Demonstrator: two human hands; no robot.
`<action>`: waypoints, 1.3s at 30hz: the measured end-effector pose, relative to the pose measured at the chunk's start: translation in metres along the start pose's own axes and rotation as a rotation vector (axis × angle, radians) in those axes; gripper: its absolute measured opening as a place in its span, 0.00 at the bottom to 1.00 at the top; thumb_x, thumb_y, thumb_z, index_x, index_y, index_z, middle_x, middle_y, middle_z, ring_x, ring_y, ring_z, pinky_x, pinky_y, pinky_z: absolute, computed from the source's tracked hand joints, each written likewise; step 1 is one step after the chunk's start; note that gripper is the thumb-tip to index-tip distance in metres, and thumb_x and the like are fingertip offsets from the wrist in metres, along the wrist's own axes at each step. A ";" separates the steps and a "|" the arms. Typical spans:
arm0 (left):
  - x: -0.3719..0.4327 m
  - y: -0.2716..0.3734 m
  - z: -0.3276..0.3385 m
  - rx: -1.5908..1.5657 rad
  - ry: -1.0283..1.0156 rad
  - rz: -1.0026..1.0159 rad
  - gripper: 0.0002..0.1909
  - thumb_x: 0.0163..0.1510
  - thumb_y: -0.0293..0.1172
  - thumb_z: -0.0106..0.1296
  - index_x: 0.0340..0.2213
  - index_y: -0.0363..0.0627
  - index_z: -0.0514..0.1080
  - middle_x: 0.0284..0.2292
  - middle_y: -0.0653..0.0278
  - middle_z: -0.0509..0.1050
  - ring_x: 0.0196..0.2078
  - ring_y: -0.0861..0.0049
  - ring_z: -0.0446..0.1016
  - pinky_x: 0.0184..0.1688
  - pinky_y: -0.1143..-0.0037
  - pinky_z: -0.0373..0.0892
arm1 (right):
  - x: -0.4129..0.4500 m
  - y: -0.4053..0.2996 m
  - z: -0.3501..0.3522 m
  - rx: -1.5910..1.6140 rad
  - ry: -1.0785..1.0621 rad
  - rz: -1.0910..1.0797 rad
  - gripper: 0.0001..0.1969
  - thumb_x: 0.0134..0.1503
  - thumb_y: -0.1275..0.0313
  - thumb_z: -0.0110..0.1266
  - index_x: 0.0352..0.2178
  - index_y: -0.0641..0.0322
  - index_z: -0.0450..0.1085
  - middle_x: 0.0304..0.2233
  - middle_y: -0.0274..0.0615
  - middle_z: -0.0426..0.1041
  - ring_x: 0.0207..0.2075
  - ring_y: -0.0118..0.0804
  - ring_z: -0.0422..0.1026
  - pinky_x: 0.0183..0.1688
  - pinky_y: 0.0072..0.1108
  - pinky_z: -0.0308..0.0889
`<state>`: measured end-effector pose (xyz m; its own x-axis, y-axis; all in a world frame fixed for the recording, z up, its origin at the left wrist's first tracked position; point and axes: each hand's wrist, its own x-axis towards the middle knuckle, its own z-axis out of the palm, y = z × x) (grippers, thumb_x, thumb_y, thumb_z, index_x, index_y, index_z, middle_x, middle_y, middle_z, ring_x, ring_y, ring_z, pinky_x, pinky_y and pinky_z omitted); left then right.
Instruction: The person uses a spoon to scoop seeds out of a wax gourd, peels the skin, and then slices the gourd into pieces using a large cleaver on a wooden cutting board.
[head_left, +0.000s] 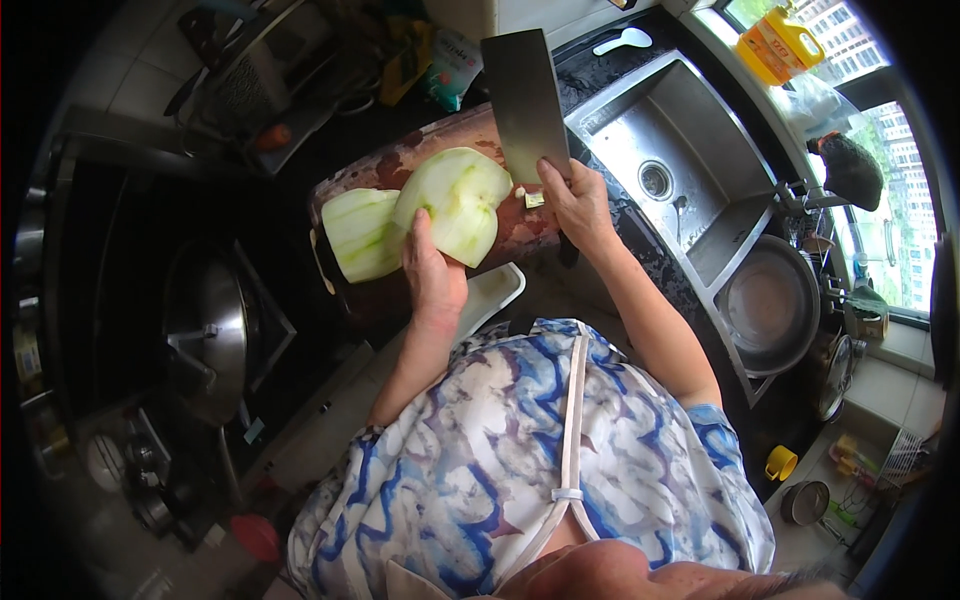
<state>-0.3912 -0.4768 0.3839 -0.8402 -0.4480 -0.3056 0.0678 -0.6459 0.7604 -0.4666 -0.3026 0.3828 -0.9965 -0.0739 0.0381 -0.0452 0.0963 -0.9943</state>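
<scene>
My left hand (435, 274) holds a large peeled pale green gourd piece (457, 199), thumb on its near face. Another peeled gourd piece (361, 232) lies beside it on the left, partly covered by it. Both are over a worn reddish-brown cutting board (450, 135). In my right hand (581, 206) is a broad-bladed cleaver (525, 105), its blade pointing away from me, right of the gourd and apart from it. A small pale offcut (534, 199) sits on the board by my right hand. The cleaver's handle is mostly hidden in my grip.
To the right is a steel sink (667, 142), with a large pan (772, 307) at its near end. A white spoon (622, 40) rests behind it. A lidded wok (210, 330) stands at left. Below the board's front edge is a white container (495, 296).
</scene>
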 end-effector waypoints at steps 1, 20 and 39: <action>0.001 -0.001 -0.002 -0.004 -0.018 -0.018 0.27 0.59 0.39 0.43 0.55 0.37 0.56 0.54 0.54 0.62 0.55 0.64 0.63 0.55 0.63 0.63 | -0.006 -0.008 -0.002 0.052 -0.005 0.049 0.14 0.59 0.67 0.49 0.27 0.72 0.69 0.15 0.36 0.69 0.14 0.21 0.64 0.17 0.19 0.61; -0.003 0.006 0.001 0.006 -0.155 -0.229 0.24 0.60 0.39 0.40 0.53 0.35 0.58 0.52 0.55 0.64 0.54 0.66 0.64 0.56 0.66 0.62 | -0.036 -0.022 -0.008 0.264 -0.190 0.090 0.13 0.61 0.66 0.47 0.27 0.67 0.66 0.16 0.37 0.73 0.11 0.19 0.63 0.14 0.13 0.58; 0.034 0.040 0.005 0.135 -0.356 -0.644 0.21 0.59 0.37 0.42 0.49 0.35 0.63 0.44 0.56 0.72 0.45 0.67 0.72 0.50 0.68 0.68 | -0.010 -0.021 -0.031 0.065 -0.585 0.061 0.18 0.60 0.60 0.49 0.23 0.65 0.66 0.10 0.30 0.63 0.10 0.20 0.61 0.14 0.15 0.55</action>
<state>-0.4197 -0.5143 0.4067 -0.8164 0.2347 -0.5277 -0.5436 -0.6209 0.5648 -0.4583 -0.2726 0.4060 -0.7921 -0.6073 -0.0617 0.0333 0.0578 -0.9978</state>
